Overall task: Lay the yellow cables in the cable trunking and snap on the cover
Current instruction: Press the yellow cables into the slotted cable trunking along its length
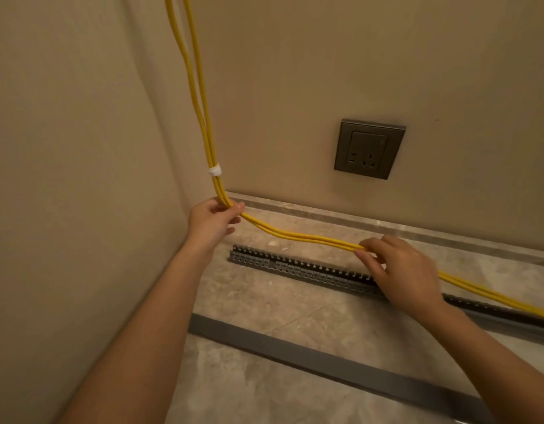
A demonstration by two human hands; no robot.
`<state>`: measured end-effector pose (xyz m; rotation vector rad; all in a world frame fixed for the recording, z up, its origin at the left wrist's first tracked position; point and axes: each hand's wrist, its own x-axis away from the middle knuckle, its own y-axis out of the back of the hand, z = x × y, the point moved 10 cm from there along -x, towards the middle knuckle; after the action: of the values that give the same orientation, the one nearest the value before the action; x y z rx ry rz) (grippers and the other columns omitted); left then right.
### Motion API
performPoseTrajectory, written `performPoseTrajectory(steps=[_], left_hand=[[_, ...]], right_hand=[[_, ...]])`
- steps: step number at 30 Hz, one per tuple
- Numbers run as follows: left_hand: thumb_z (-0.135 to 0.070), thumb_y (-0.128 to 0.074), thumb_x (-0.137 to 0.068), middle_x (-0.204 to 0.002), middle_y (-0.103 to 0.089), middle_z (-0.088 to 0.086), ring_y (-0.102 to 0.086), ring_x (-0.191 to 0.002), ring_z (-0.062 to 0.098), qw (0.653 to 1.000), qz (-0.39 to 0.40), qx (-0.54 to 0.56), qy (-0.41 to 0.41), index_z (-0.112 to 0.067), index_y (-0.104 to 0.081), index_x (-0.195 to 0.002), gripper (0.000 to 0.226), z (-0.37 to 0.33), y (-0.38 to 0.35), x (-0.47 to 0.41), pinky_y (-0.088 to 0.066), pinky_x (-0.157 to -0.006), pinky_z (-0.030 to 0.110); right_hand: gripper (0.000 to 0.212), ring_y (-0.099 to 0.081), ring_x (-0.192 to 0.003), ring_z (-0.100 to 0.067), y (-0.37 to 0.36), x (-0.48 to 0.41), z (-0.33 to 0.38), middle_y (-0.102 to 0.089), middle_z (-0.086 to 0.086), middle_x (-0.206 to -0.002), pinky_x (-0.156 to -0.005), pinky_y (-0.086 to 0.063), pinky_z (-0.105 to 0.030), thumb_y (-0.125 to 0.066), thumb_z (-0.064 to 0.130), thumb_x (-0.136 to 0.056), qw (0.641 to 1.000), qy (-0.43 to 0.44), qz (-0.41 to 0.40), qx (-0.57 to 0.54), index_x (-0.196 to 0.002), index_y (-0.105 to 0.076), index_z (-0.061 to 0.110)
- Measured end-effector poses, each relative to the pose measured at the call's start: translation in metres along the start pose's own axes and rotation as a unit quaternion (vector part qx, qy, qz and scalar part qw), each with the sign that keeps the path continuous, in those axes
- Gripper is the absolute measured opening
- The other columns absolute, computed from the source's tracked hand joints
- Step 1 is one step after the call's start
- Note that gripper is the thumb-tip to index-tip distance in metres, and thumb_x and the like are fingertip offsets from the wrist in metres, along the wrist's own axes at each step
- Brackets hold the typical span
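Two yellow cables [298, 237] hang down the wall corner, bound by a white tie [214, 171], then bend and run right above the floor. My left hand [214, 223] grips them at the bend near the corner. My right hand [399, 270] pinches them further right, above the trunking. The grey slotted cable trunking [295, 267] lies open on the floor along the wall, partly hidden by my right hand. Its flat grey cover [295, 353] lies apart on the floor, nearer to me.
A grey wall socket [369, 149] sits on the back wall above a stone skirting [387, 224]. The left wall stands close beside my left arm. The floor is beige marble tile [264, 304].
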<state>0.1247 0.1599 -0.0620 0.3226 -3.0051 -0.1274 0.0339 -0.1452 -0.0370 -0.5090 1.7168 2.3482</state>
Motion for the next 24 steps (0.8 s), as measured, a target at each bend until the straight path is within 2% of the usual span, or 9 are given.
performPoseTrajectory(steps=[2, 4, 6, 9, 11, 14, 17, 21, 24], left_hand=[[-0.017, -0.07, -0.081, -0.076, -0.067, 0.001, -0.065, -0.072, 0.015, 0.999, -0.022, -0.039, -0.025, -0.018, -0.066, -0.076, 0.006, -0.007, 0.001, -0.001, -0.052, -0.067, 0.031], [-0.016, -0.069, -0.082, -0.076, -0.067, 0.003, -0.066, -0.068, 0.015, 0.996, -0.051, -0.058, -0.04, -0.019, -0.065, -0.076, 0.008, -0.011, 0.003, -0.002, -0.053, -0.066, 0.033], [-0.015, -0.067, -0.084, -0.08, -0.068, 0.005, -0.066, -0.065, 0.015, 0.995, -0.079, -0.044, -0.036, -0.017, -0.064, -0.08, 0.005, -0.01, 0.009, -0.005, -0.054, -0.062, 0.032], [-0.014, -0.066, -0.085, -0.082, -0.068, 0.007, -0.066, -0.063, 0.016, 0.993, -0.113, -0.014, -0.021, -0.019, -0.063, -0.08, 0.007, -0.005, 0.024, -0.009, -0.053, -0.056, 0.028], [-0.014, -0.064, -0.086, -0.081, -0.067, 0.007, -0.065, -0.061, 0.015, 0.992, -0.125, -0.01, -0.019, -0.021, -0.061, -0.076, 0.013, -0.003, 0.033, -0.012, -0.051, -0.054, 0.027], [-0.016, -0.061, -0.088, -0.08, -0.065, 0.008, -0.063, -0.058, 0.015, 0.99, -0.135, -0.028, -0.023, -0.019, -0.061, -0.081, 0.008, 0.0, 0.041, -0.012, -0.05, -0.052, 0.027], [-0.021, -0.061, -0.088, -0.078, -0.066, 0.01, -0.064, -0.054, 0.013, 0.988, -0.13, -0.068, -0.037, -0.016, -0.06, -0.079, 0.011, 0.001, 0.039, -0.006, -0.051, -0.055, 0.031], [-0.027, -0.06, -0.088, -0.072, -0.067, 0.006, -0.068, -0.06, 0.021, 0.983, -0.137, -0.107, -0.051, -0.021, -0.055, -0.07, 0.019, 0.005, 0.037, 0.004, -0.057, -0.065, 0.041], [-0.03, -0.062, -0.086, -0.073, -0.069, 0.001, -0.069, -0.063, 0.017, 0.986, -0.128, -0.095, -0.039, -0.023, -0.057, -0.073, 0.015, 0.018, 0.034, 0.013, -0.057, -0.067, 0.038]], right_hand=[[0.022, -0.058, -0.072, -0.015, -0.01, 0.006, 0.0, -0.062, 0.004, -0.082, -0.05, -0.047, -0.031, -0.055, 0.037, -0.089, 1.0, -0.014, 0.007, -0.021, -0.099, -0.069, 0.023], [0.019, -0.058, -0.068, -0.015, -0.008, 0.008, 0.005, -0.063, 0.003, -0.08, -0.048, -0.045, -0.028, -0.059, 0.034, -0.087, 0.999, -0.01, -0.019, -0.028, -0.095, -0.071, 0.021], [0.017, -0.059, -0.065, -0.015, 0.007, 0.004, 0.016, -0.064, 0.003, -0.077, -0.045, -0.043, -0.025, -0.063, 0.033, -0.085, 0.997, 0.011, -0.066, -0.033, -0.09, -0.072, 0.019], [0.012, -0.06, -0.067, -0.014, 0.031, -0.007, 0.036, -0.066, 0.002, -0.078, -0.049, -0.043, -0.024, -0.068, 0.029, -0.082, 0.99, 0.059, -0.113, -0.061, -0.088, -0.07, 0.018], [0.013, -0.062, -0.075, -0.017, 0.031, -0.013, 0.045, -0.067, 0.0, -0.085, -0.056, -0.05, -0.029, -0.068, 0.024, -0.083, 0.989, 0.086, -0.088, -0.078, -0.094, -0.069, 0.017], [0.023, -0.061, -0.09, -0.024, 0.005, -0.011, 0.044, -0.066, -0.006, -0.098, -0.07, -0.053, -0.039, -0.062, 0.016, -0.087, 0.992, 0.093, 0.006, -0.086, -0.109, -0.066, 0.015], [0.032, -0.056, -0.096, -0.025, -0.024, 0.001, 0.033, -0.063, -0.006, -0.103, -0.076, -0.048, -0.036, -0.056, 0.011, -0.091, 0.99, 0.068, 0.075, -0.101, -0.122, -0.06, 0.019], [0.034, -0.054, -0.095, -0.024, -0.039, 0.01, 0.033, -0.062, -0.007, -0.103, -0.077, -0.045, -0.032, -0.054, 0.008, -0.091, 0.99, 0.061, 0.077, -0.097, -0.123, -0.06, 0.018], [0.032, -0.055, -0.091, -0.026, -0.041, 0.014, 0.035, -0.063, -0.01, -0.099, -0.075, -0.045, -0.033, -0.057, 0.005, -0.089, 0.99, 0.062, 0.074, -0.1, -0.12, -0.063, 0.014]])
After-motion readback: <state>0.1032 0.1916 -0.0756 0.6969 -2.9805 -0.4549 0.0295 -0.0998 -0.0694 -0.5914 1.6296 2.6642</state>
